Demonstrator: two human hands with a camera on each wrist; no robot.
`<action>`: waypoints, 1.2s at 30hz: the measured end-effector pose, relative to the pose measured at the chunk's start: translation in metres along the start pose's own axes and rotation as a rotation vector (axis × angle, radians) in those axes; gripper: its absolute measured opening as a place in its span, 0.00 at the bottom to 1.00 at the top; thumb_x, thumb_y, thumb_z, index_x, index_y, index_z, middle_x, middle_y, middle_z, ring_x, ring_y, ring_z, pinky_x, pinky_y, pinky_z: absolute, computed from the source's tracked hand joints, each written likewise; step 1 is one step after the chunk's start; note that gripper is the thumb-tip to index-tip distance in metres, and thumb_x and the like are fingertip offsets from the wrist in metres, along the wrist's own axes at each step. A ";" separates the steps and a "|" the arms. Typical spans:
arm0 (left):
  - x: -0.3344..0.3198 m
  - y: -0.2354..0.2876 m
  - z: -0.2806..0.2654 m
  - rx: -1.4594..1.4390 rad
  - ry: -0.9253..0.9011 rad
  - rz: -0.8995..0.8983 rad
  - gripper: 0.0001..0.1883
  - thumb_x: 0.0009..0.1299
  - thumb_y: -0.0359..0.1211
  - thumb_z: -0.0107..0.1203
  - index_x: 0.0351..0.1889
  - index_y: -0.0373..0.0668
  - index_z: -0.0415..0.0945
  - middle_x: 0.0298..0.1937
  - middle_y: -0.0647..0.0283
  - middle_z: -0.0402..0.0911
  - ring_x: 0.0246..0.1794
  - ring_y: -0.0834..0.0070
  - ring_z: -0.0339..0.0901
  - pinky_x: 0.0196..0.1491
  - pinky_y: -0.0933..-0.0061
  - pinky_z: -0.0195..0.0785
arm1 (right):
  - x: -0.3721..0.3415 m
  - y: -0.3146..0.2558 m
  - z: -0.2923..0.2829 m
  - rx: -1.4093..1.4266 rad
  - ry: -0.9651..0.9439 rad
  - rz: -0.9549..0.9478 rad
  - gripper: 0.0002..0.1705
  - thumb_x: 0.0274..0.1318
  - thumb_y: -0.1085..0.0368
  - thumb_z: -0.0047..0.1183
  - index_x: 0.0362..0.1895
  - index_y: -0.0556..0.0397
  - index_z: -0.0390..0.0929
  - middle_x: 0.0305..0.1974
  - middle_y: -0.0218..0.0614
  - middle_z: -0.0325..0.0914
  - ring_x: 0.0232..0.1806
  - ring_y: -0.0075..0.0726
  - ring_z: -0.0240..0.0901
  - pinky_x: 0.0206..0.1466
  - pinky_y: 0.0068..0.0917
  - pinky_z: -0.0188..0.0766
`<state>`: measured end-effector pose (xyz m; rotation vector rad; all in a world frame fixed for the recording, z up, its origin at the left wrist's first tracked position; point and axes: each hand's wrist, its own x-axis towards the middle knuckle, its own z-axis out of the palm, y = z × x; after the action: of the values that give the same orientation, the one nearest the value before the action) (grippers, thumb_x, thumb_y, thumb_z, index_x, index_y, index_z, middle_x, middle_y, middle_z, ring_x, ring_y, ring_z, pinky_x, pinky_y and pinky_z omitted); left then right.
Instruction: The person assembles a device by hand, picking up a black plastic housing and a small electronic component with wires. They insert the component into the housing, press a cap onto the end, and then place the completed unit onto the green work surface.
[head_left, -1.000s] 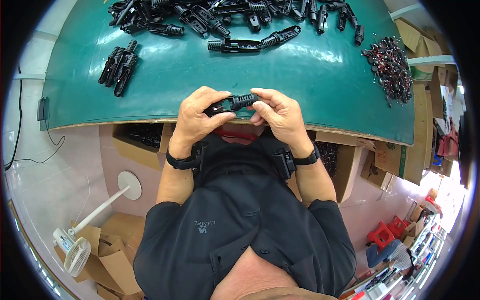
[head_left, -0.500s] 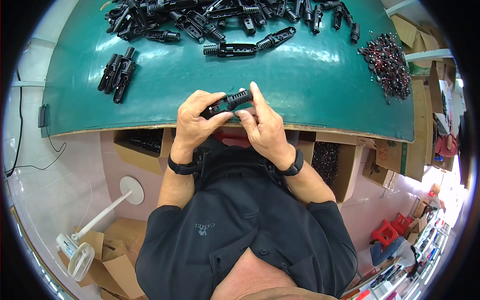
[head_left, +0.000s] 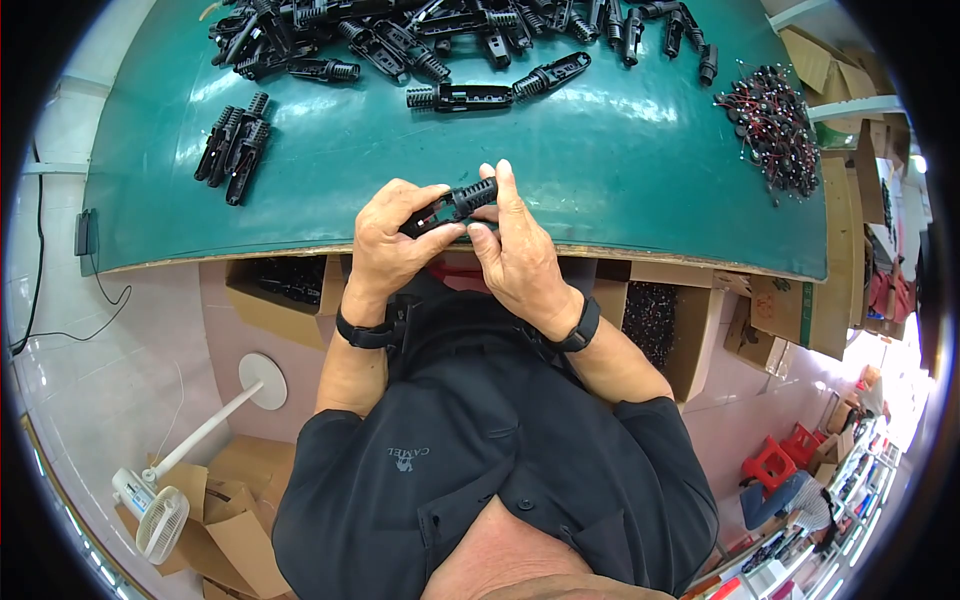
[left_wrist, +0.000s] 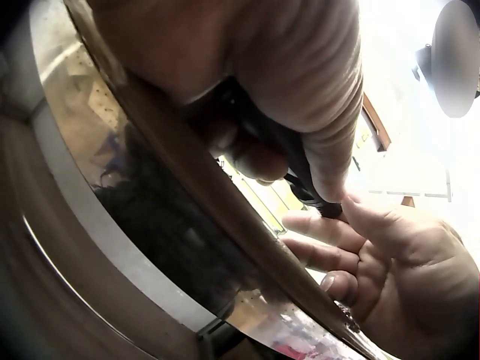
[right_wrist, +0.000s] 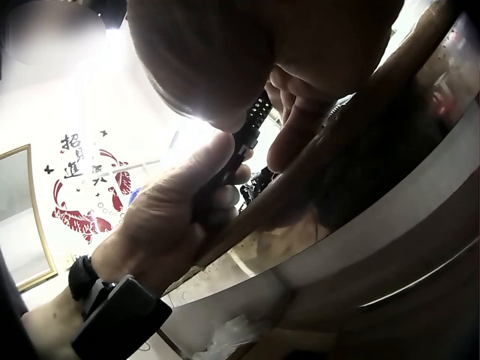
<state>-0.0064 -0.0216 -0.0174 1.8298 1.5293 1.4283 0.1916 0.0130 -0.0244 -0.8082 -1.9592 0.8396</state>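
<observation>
Probably the black part (head_left: 452, 207) between the two hands is light and stiff: it looks like moulded plastic, hollow along its left half. A firm hold should not bend it, though the thin side walls of that hollow half might flex or crack if squeezed hard. The smooth outer shell may be a little slippery; the ribbed end (head_left: 478, 195) should give fingertips better purchase. Good places to take hold seem to be the two long sides of the hollow half, or the thicker middle just behind the ribs.

As it lies now, the part is held at the near edge of the surface (head_left: 340, 180), tilted so that its hollow half points left and near, its ribbed end right and far. The left grip (head_left: 388, 235) is narrow and holds the hollow half, thumb on the near side, fingers on the far side. The right grip (head_left: 522, 265) is looser: its fingers stand nearly straight beside the ribbed end, with the thumb apart on the near side; how firmly they press, I cannot tell.

Farther out, a small cluster of similar parts (head_left: 236, 150) lies left, a big heap (head_left: 320, 20) sits far left, and a pile of wired pieces (head_left: 770, 130) lies right.
</observation>
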 end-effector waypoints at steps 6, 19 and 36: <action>0.002 0.002 -0.003 -0.051 -0.026 -0.016 0.25 0.54 0.31 0.81 0.51 0.40 0.89 0.34 0.61 0.84 0.33 0.69 0.80 0.37 0.70 0.73 | 0.000 -0.002 -0.010 0.166 -0.050 0.091 0.41 0.73 0.73 0.57 0.83 0.62 0.53 0.73 0.54 0.73 0.51 0.38 0.86 0.50 0.30 0.85; 0.003 0.008 -0.029 -0.049 -0.118 -0.115 0.25 0.57 0.30 0.79 0.54 0.39 0.86 0.41 0.59 0.85 0.38 0.67 0.81 0.42 0.69 0.75 | 0.001 -0.002 -0.017 0.338 -0.001 0.207 0.36 0.72 0.75 0.57 0.81 0.60 0.61 0.70 0.51 0.76 0.53 0.33 0.86 0.52 0.28 0.85; 0.127 0.035 -0.096 1.017 -1.000 0.040 0.11 0.59 0.25 0.71 0.37 0.34 0.80 0.47 0.52 0.78 0.44 0.51 0.83 0.48 0.54 0.80 | -0.003 0.010 -0.017 0.275 0.005 0.178 0.22 0.70 0.74 0.61 0.66 0.60 0.79 0.52 0.45 0.86 0.46 0.33 0.88 0.49 0.27 0.84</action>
<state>-0.0823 0.0479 0.1089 2.4488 1.6536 -0.4926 0.2096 0.0208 -0.0260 -0.8263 -1.7350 1.1813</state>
